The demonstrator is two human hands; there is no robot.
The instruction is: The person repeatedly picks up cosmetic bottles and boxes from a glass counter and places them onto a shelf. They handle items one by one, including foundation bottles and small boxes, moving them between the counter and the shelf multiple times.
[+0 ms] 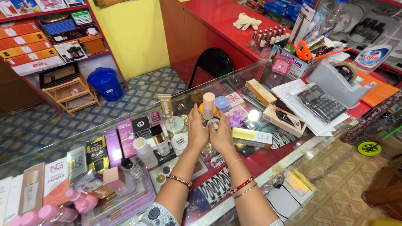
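My left hand (197, 129) and my right hand (221, 134) lie flat side by side on the glass counter top (247, 75), palms down, fingers stretched forward and close together. Neither holds anything. Just beyond the fingertips stands a small pale pink bottle with a cream cap (208, 105) in front of a yellow round item. A beige tube (166, 106) stands to the left of it, and a lilac bottle (236, 118) sits to the right. A white round jar (180, 141) lies beside my left wrist.
Boxes and bottles of cosmetics crowd the counter at left (113, 146). A black calculator (320, 102) on papers and a grey tape dispenser (339, 77) sit at right. A red counter (217, 16), black chair (214, 62) and blue bin (105, 83) stand beyond.
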